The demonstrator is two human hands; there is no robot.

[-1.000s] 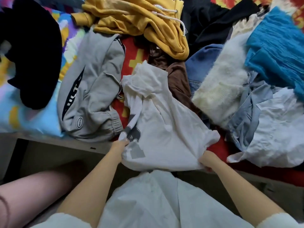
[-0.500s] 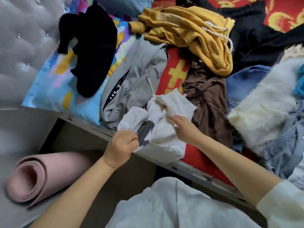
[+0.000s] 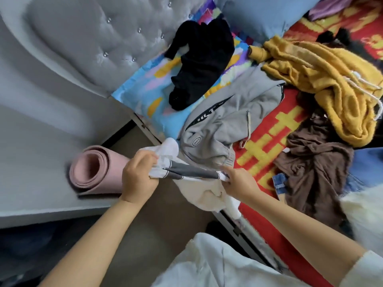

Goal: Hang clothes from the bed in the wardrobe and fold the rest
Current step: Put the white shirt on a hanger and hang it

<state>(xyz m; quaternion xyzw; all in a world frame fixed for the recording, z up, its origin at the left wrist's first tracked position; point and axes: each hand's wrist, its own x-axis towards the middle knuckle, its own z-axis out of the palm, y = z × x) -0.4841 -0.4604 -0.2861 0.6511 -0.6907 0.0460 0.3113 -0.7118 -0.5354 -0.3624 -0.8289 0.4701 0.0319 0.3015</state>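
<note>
Bed (image 3: pixel 267 129) with red-and-yellow cover fills the right side, grey tufted headboard (image 3: pixel 83 44) upper left. Piled on the bed: yellow hoodie (image 3: pixel 331 79) upper right, grey sweatshirt (image 3: pixel 223 121) mid, brown top (image 3: pixel 315 166) right, black garment (image 3: pixel 199 65) on a colourful pillow (image 3: pixel 145 88). Pink rolled mat (image 3: pixel 93 168) lies on the floor beside the bed edge.

White T-shirt (image 3: pixel 199 189) with a dark grey band hangs over the bed edge, stretched between both hands, just below the grey sweatshirt. Left hand (image 3: pixel 138 175) has its fingers curled tight round a bunched end of the T-shirt. Right hand (image 3: pixel 238 181) pinches the other end between thumb and fingers, the rest of the shirt drooping under it.

Writing: grey sweatshirt has an oval badge (image 3: pixel 195 141), text too small to read; a black stripe on it shows light letters, partly folded, roughly "ILT". Yellow shapes on the red cover look like a character pattern, partly hidden.
</note>
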